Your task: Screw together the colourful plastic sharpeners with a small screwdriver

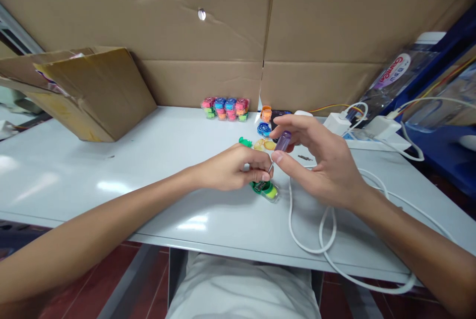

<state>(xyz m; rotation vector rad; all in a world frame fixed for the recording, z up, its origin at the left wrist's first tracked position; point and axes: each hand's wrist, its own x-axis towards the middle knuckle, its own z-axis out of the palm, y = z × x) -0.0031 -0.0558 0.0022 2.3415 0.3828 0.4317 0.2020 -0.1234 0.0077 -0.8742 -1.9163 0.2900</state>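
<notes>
My right hand (320,160) holds a small screwdriver (283,141) by its purple translucent handle, between thumb and fingers. Its thin shaft slants down to the fingertips of my left hand (238,168). Those fingers are closed on a small green plastic case (266,189) with a clear shell and a yellow part. Dark metal shows inside the case; the screwdriver's tip is hidden by my fingers. Just behind lie a green lid (245,141) and yellowish translucent pieces (265,145). A small dark metal part (305,158) rests under my right hand.
Several colourful plastic pieces (225,109) stand at the back, near a blue round piece (264,129) and an orange one (266,113). A cardboard box (107,96) is at left. White cable (327,239) loops at right, by a power strip (383,140) and a bottle (397,74).
</notes>
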